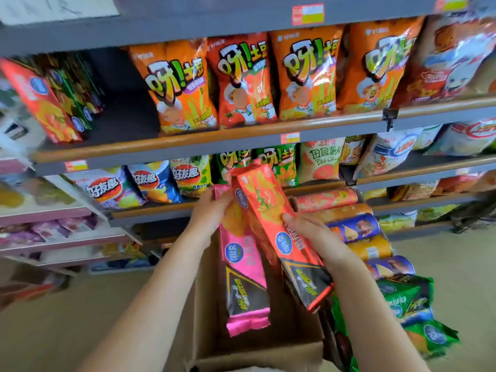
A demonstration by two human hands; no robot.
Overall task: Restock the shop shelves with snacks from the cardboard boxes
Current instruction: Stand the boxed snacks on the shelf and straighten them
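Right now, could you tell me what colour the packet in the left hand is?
Pink packet, black at its lower part; head view.

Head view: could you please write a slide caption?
Left hand and right hand hold long pink and orange-red snack packets above a cardboard box.

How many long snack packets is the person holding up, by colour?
Red-orange packets: 1, in the right hand
Pink packets: 1, in the left hand
Total: 2
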